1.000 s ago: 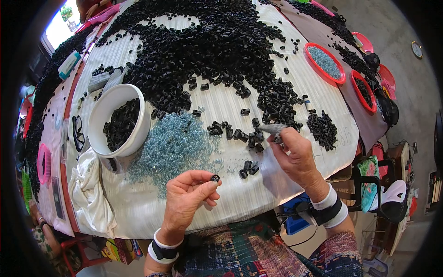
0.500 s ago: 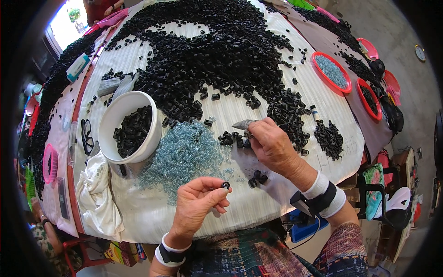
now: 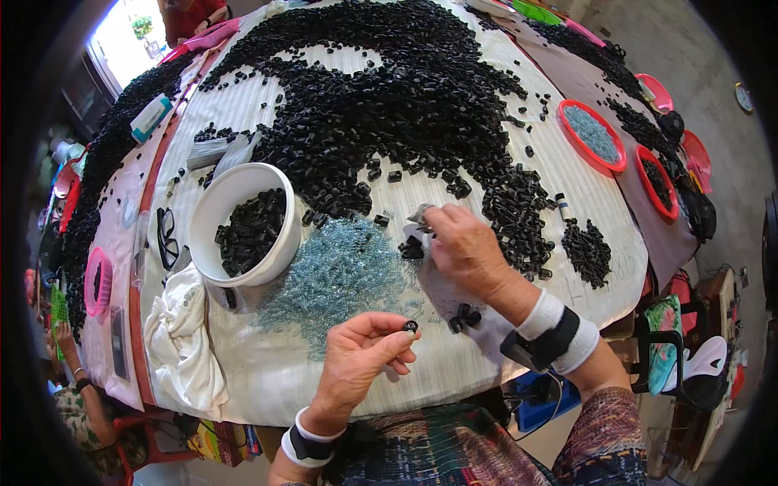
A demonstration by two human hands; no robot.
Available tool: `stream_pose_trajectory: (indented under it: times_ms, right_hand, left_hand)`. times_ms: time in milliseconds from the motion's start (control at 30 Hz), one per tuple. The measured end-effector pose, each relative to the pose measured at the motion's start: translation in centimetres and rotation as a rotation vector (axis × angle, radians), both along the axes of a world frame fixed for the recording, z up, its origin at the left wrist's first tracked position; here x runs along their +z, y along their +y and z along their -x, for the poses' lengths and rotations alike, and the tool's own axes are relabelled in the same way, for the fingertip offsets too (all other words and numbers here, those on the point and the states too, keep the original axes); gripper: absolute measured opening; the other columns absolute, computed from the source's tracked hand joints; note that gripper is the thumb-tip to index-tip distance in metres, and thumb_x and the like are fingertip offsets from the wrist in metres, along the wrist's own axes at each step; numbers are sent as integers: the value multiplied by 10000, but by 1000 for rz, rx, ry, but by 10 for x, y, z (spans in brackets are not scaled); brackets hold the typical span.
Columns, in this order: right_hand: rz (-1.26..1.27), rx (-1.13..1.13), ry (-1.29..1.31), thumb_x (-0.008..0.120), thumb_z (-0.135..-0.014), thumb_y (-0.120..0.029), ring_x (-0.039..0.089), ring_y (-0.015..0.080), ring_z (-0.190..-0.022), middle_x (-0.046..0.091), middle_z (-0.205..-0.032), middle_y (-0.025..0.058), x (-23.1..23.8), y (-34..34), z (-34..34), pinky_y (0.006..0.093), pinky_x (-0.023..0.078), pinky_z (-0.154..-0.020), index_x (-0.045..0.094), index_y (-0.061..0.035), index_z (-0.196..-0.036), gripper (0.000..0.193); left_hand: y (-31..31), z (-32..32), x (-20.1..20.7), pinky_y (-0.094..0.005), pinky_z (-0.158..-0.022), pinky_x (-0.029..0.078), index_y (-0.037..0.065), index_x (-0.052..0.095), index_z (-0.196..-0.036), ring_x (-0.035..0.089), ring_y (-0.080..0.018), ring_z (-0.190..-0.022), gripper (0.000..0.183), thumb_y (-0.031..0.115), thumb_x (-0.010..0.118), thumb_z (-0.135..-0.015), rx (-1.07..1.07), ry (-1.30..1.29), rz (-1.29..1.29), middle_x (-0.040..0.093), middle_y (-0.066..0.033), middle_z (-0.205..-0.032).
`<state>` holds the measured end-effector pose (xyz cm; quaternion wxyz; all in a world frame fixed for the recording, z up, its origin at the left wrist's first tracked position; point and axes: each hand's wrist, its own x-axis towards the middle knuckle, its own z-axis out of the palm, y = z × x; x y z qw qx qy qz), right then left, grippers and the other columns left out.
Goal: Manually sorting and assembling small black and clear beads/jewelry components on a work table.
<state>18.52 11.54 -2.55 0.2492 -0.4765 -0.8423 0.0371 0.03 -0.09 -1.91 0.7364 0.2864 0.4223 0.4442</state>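
My left hand [image 3: 365, 356] pinches a small black plastic cylinder [image 3: 411, 326] between thumb and fingers, its hollow end showing. Farther up and to the right, my right hand [image 3: 470, 251] is closed around a grey pointed tool [image 3: 421, 215], whose exact kind I cannot make out. Just beneath that hand lies a small cluster of black pieces [image 3: 412, 248]. A heap of tiny bluish coil-like pieces [image 3: 328, 271] spreads to its left. Nearer me, several black cylinders [image 3: 464, 317] sit on the pale cloth below my right wrist.
A white bowl [image 3: 279, 261] of black pieces stands left of the heap. A large mound of black pieces [image 3: 381, 105] covers the table's far half. Beside the bowl lie eyeglasses [image 3: 168, 239] and a white cloth [image 3: 182, 348]. Red trays [image 3: 620, 158] stand at right.
My right hand has shifted slightly left and down, and the grey tool now shows less of its length. The left hand still holds the black cylinder. The whole view has shifted slightly.
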Motion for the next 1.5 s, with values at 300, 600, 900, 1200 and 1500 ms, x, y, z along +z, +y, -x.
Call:
stream_pose_trajectory:
  times_ms: [300, 600, 900, 1200, 1500]
  right_hand:
    - [476, 184, 525, 574, -712, 18, 560, 151, -627, 536, -761, 72, 33, -52, -4, 268, 457, -538, 593, -21, -903, 195]
    - [341, 214, 515, 631, -688, 43, 580, 270, -666, 542, -784, 122, 40, -87, 1, 328, 476, -569, 561, -6, -849, 183]
    - [313, 262, 481, 676, -683, 26, 593, 310, -749, 587, -880, 142, 42, -83, 4, 354, 488, -630, 582, -7, -908, 246]
    - [288, 179, 568, 663, -718, 43, 633, 224, -705, 622, -793, 103, 47, -90, 3, 307, 499, -608, 638, -21, -968, 259]
    - [246, 168, 768, 652, -732, 61, 632, 152, -677, 646, -781, 71, 44, -91, 10, 268, 504, -595, 653, -28, -971, 255]
  left_hand:
    - [5, -9, -1, -226, -615, 545, -17, 609, -1000, 656, -150, -823, 157, 36, 632, -854, 70, -107, -35, 657, -107, -977]
    - [5, -10, -10, -276, -696, 555, -22, 605, -992, 660, -201, -883, 149, 6, 627, -848, 73, -222, -119, 659, -119, -974]
    - [3, -8, 2, -292, -669, 553, -7, 616, -936, 665, -200, -816, 110, -16, 622, -826, 94, -73, -183, 665, -116, -903]
    - [-2, -5, 2, -266, -643, 566, -55, 604, -1035, 673, -203, -805, 210, 23, 645, -843, 81, -186, -146, 665, -151, -935]
    - [-5, -8, 13, -276, -649, 571, -53, 615, -1007, 674, -200, -754, 178, -32, 626, -830, 105, 3, -207, 670, -150, -883]
